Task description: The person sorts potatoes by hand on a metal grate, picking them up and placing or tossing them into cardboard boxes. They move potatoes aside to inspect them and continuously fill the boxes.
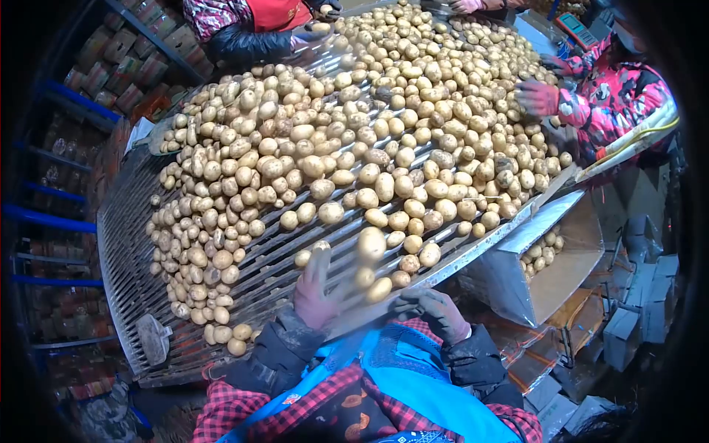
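Many potatoes (303, 133) lie heaped on a slatted metal table (277, 269). My left hand (316, 292), in a pinkish glove, is over the slats at the near side, beside a few loose potatoes; its fingers point away from me and blur, so their grip is unclear. Just right of it, blurred potatoes (371, 244) show above the slats. My right hand (436, 310), in a dark-fingered glove, is at the table's near edge, right of a potato (379, 289). Its fingers are bent, and what they hold, if anything, cannot be made out.
Co-workers' gloved hands (538, 97) reach over the heap at the right and the far side. An open carton (576, 258) with potatoes stands below the right edge. A scoop-like metal piece (153, 340) lies at the left. Stacked boxes (118, 48) stand behind.
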Demonstrator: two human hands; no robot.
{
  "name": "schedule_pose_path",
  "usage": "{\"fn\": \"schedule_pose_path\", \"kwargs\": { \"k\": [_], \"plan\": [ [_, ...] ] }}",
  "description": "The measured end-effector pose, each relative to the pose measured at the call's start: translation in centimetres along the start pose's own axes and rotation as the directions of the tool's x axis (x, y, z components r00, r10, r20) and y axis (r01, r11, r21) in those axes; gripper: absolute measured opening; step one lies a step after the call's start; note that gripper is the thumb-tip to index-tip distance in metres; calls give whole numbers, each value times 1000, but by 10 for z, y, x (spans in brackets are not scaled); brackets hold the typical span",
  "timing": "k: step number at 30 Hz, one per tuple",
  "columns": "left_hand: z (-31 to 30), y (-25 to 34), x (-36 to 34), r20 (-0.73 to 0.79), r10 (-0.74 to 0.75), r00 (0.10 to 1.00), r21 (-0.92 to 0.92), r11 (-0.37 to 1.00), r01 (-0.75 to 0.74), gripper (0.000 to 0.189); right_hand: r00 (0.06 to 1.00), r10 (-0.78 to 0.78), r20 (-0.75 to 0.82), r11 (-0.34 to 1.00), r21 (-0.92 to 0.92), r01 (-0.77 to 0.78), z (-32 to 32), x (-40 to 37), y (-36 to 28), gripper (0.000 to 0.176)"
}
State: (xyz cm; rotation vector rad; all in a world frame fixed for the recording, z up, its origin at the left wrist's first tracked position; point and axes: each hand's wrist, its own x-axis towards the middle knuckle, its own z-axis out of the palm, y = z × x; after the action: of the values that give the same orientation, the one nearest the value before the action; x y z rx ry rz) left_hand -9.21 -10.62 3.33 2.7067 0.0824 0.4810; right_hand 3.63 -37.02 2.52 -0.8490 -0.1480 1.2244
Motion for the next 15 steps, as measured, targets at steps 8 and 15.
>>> {"fn": "schedule_pose_path", "kwargs": {
  "k": [8, 15],
  "plan": [
    [49, 14, 87, 159, -228, 961, -67, 968, 241, 94, 998, -57, -37, 998, 23, 57, 1, 2, -9, 56],
    [46, -1, 103, 253, -285, 925, -521, 765, 378, 93, 996, 18, -84, 999, 45, -14, -3, 7, -5, 52]
  ]
}}
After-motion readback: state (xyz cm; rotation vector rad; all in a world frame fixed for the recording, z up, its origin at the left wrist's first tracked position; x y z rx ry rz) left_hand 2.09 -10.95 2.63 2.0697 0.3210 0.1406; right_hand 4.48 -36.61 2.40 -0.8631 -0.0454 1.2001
